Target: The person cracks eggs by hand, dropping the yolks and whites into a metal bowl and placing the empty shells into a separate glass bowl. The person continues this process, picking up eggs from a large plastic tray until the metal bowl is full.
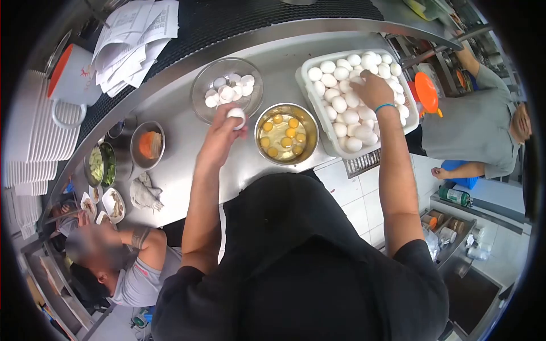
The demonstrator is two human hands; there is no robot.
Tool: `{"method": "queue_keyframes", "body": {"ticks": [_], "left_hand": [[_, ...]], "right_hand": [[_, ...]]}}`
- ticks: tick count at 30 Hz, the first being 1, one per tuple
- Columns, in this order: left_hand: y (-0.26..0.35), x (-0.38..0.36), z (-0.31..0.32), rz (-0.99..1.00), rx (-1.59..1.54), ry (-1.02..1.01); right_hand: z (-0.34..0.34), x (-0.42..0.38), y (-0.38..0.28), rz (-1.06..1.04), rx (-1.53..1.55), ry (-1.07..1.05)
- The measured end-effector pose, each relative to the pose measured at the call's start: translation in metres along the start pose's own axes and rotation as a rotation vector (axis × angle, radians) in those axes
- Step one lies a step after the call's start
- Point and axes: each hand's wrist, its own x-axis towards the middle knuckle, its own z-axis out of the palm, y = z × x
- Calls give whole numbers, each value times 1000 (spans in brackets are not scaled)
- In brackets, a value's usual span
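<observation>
My left hand point(219, 136) is closed around a white eggshell point(236, 117), just below a clear bowl point(198, 94) that holds several empty shells point(226, 92). To its right stands a steel bowl point(260, 149) with several raw yolks point(290, 132) lying in clear egg white. My right hand point(372, 90) reaches down into a large white plastic tub point(310, 96) piled with whole white eggs point(339, 104). Its fingers point down among the eggs, and the fingertips are partly hidden, so I cannot tell whether they grip one. A blue band circles the right wrist.
A grey cloth point(145, 191) and a metal bowl of orange food point(150, 145) lie left on the steel counter point(187, 170). One person point(139, 261) works at lower left, another point(466, 119) stands at right. Papers point(136, 40) and a white mug point(73, 74) sit on the shelf above.
</observation>
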Motion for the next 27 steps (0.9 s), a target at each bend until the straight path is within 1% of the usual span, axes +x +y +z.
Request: {"method": "queue_keyframes", "body": {"ticks": [3,6,7,9,10,12,15,18,20,22,25,27], "left_hand": [[-14,8,22,6,108,-63],[-16,7,49,25,385,-61],[-17,5,53,77,459,-67],[-19,2,64,178,594,-83],[-19,-1,69,190,600,-85],[-16,-5,76,212,622,-96],[-20,-5,81,290,649,-79],[-27,-3,84,379,665,-47],[-26,-3,84,399,685,-53],[-18,-4,82,389,721,-94],[-36,-2,68,440,836,-73],[-41,-5,58,408,889,-75]], "right_hand": [[8,-2,-6,84,-53,-30],[11,-4,-5,76,52,66],[11,-8,-7,91,111,143],[-3,-21,-14,-8,263,302],[-16,-32,-23,-56,337,374],[-40,-61,-57,-139,812,460],[-58,-108,-104,-369,824,753],[-37,-135,-133,-584,725,914],[-4,-147,-144,-577,687,747],[45,-143,-145,-593,694,423],[66,-148,-147,-458,794,305],[57,-144,-144,-417,853,221]]}}
